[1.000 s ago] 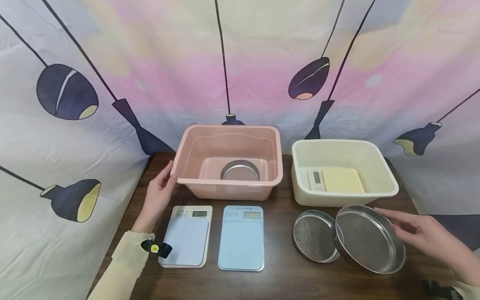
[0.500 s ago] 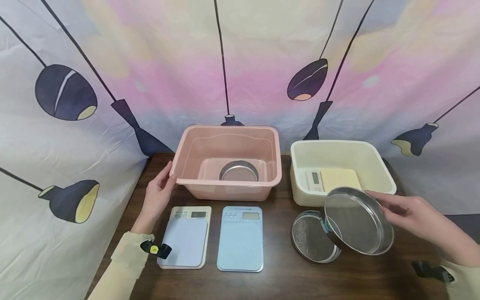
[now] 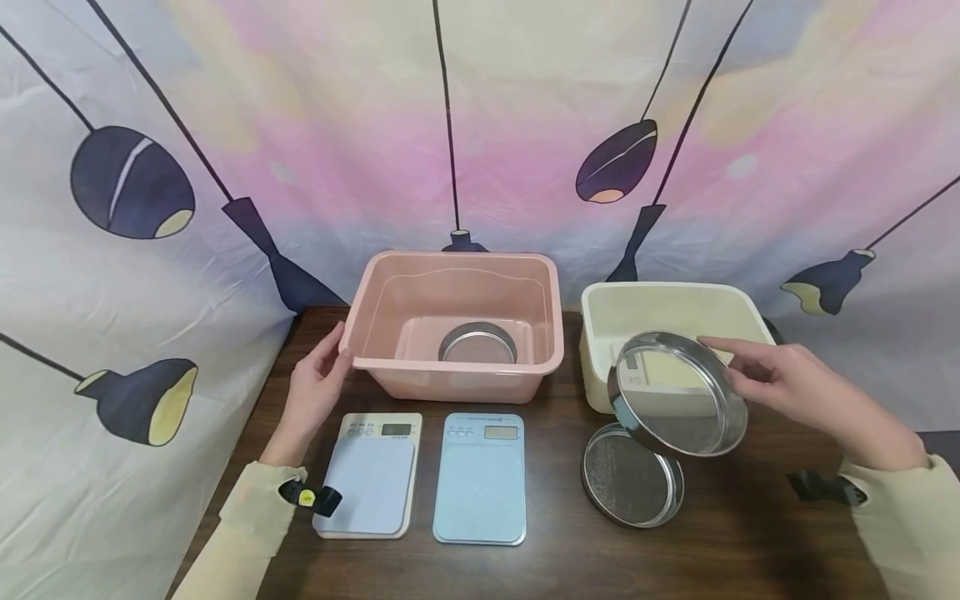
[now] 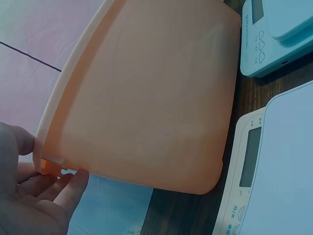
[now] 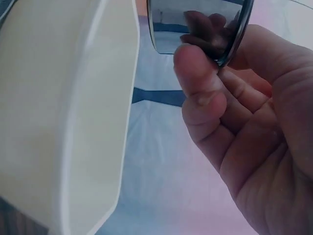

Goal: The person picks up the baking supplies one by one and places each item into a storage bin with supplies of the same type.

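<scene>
Right hand (image 3: pixel 787 379) pinching the wall of a metal sieve (image 3: pixel 678 417) at about its 2 o'clock; right wrist view shows fingers mirrored in the polished side. Sieve is off the table, tilted, roughly 4 o'clock from centre of head view, overlapping the near wall of the cream bin (image 3: pixel 667 307) there; can't tell if they touch. Left hand (image 3: pixel 318 379) gripping the pink tub (image 3: pixel 457 383) by its 9 o'clock end, thumb on the rim, fingers below the lip per left wrist view. Tub sits on the dark wood table (image 3: pixel 555 542), round metal piece (image 3: pixel 478 345) on its floor, near edge hidden by the tub rim. Second sieve (image 3: pixel 630 483) lies flat on the table at 7 o'clock from the held one, partly covered by it in head view. Cream bin is at 3 o'clock from the tub, gap between, yellow-plated scale (image 3: pixel 675 369) inside, seen mostly through the held mesh. Two more scales side by side, apart, displays toward 12: blue scale (image 3: pixel 480 487) at 6 o'clock from the tub, white scale (image 3: pixel 371 483) at 7. Black strap (image 3: pixel 327 502) on each wrist, pale sleeves (image 3: pixel 258 512). At 12, backdrop cloth (image 3: pixel 517 150) printed with dark hanging lamps
</scene>
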